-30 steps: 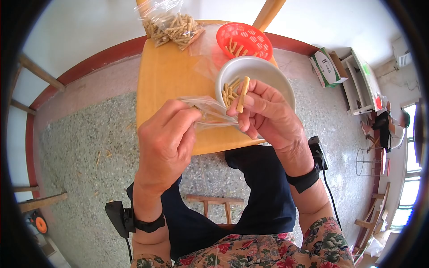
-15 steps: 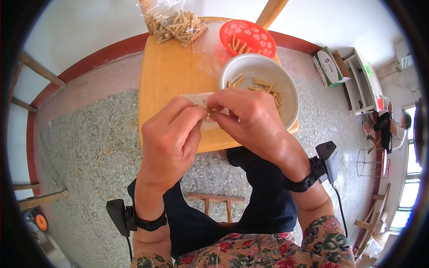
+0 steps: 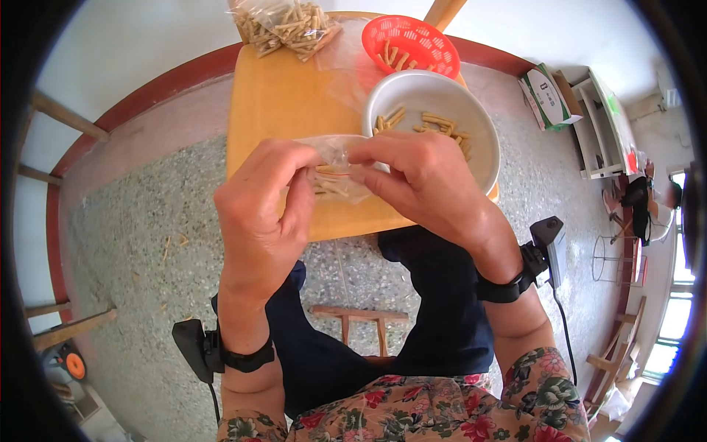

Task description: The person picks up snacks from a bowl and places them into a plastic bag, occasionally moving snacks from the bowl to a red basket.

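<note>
A clear plastic bag (image 3: pixel 340 193) with several tan sticks in it lies at the front of the wooden table (image 3: pixel 283 96). My left hand (image 3: pixel 259 210) pinches the bag's upper left part between thumb and fingers. From the other side my right hand (image 3: pixel 423 180) grips the bag's upper right part, with its fingertips closed on the film. Just beyond the right hand stands a pale metal bowl (image 3: pixel 471 121) with more tan sticks (image 3: pixel 440 124) in it, partly hidden by that hand.
Behind the bowl a red plastic basket (image 3: pixel 444 51) holds several sticks. A full bag of sticks (image 3: pixel 294 31) lies at the back left, beside loose plastic film (image 3: pixel 346 70). A person (image 3: pixel 652 202) sits far right near a cabinet (image 3: pixel 600 125). Bits of stick litter the floor.
My hands have moved apart; their fingertips were close together before. The bag with its sticks now shows between them. The view has shifted slightly.
</note>
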`<action>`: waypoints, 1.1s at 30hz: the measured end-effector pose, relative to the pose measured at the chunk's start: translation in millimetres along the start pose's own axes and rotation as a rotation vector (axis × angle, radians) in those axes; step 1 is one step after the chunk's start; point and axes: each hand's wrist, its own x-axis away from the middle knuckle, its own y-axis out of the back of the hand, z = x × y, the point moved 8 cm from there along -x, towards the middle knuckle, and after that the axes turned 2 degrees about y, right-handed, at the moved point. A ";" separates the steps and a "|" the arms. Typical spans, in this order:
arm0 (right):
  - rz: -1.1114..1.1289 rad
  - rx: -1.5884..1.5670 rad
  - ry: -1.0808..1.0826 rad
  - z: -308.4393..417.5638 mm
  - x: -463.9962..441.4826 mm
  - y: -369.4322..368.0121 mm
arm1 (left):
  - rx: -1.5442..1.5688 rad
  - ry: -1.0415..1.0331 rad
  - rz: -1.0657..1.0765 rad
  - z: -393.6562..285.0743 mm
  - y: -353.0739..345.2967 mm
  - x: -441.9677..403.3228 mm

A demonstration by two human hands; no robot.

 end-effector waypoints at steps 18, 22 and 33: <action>0.001 0.190 0.141 32.9 2.6 14.3 | 0.047 0.184 -0.036 13.0 15.9 0.7; 0.044 0.220 0.098 39.2 8.0 13.0 | 0.010 0.137 0.017 11.6 12.8 1.0; 0.143 0.202 0.091 50.2 20.9 -1.7 | 0.175 0.192 -0.056 9.4 13.8 2.1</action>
